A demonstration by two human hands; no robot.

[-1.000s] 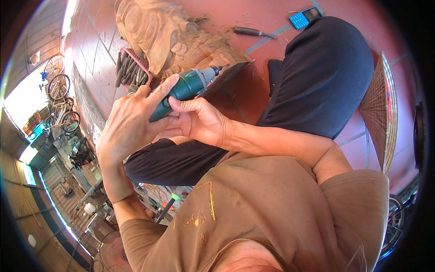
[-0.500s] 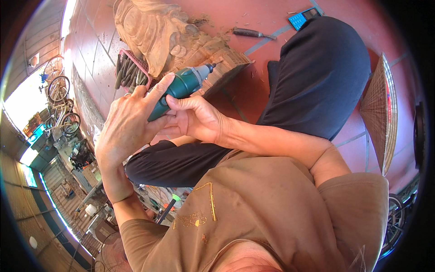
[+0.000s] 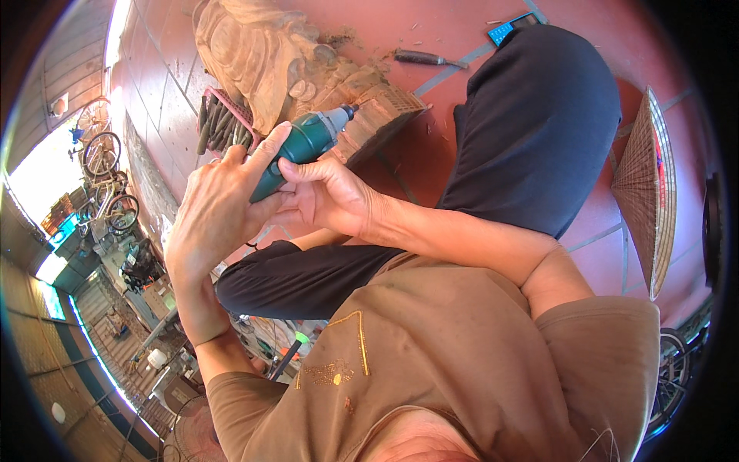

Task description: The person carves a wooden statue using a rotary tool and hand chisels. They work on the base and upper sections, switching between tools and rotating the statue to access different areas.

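Note:
A green rotary tool [image 3: 302, 146] with a grey nose is held in both my hands, tilted with its nose up and to the right. My left hand [image 3: 219, 202] is closed round its rear end from the left, the index finger stretched along the body. My right hand [image 3: 339, 196] grips it from the right, thumb pressed on the casing. The lower end of the tool is hidden by my fingers. Just beyond the tool lies a large carved wooden figure [image 3: 262, 54], its squared base [image 3: 385, 123] pointing to the right.
A pink basket [image 3: 231, 108] holding several carving tools [image 3: 219, 127] stands beside the carving. A dark-handled chisel [image 3: 419, 57] and a blue phone [image 3: 500, 32] lie on the red tiled floor [image 3: 431, 23] among wood chips. At right rests a conical hat [image 3: 650, 192]; bicycles [image 3: 101, 152] stand at far left.
The tool's nose has shifted slightly left, and less of its tip shows. My right knee has moved a little left, covering more of the phone. Both hands keep their hold.

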